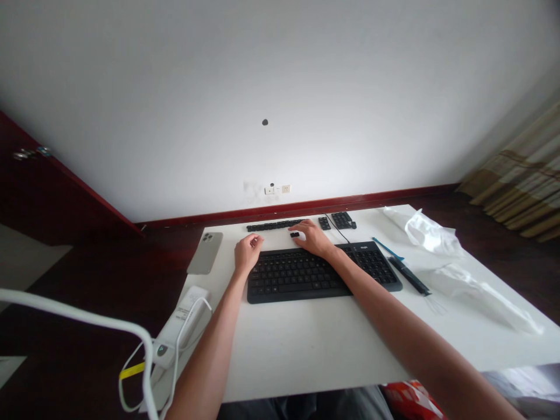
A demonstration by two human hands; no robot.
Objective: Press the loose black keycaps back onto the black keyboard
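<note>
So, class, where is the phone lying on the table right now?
In the head view, the phone lies face down near the table's far left corner, left of the left hand and the black keyboard.

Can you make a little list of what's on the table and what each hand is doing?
Surface: white table
Main thing: black keyboard
Left hand: loosely curled at the keyboard's left end, holding nothing visible
Right hand: fingers on a loose black keycap behind the keyboard
Behind: rows of removed keycaps
Left side: phone face down, white power strip
Right side: black tool, clear plastic bags
</note>
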